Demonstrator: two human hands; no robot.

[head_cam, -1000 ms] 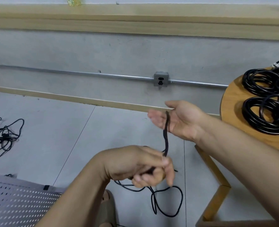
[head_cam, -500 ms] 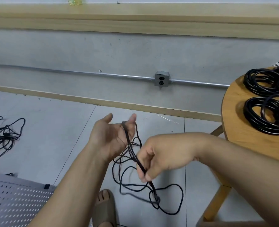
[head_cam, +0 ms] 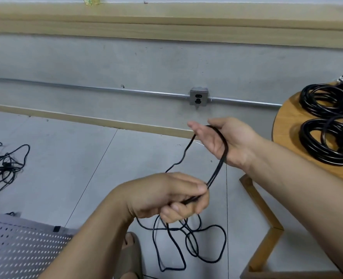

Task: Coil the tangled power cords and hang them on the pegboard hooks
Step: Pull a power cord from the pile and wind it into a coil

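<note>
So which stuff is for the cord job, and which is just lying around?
For the job: black cord looped over the right hand and pinched by the left hand; tangled cords on the floor; coiled cords on the round table; pegboard.
Just there: wall outlet; metal conduit; sandal.

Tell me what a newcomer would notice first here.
The black cord stretched between two hands at centre: the left hand pinches it low, while it loops over the open right hand. At right, coiled cords lie on a round wooden table; a tangled pile sits on the floor far left.
</note>
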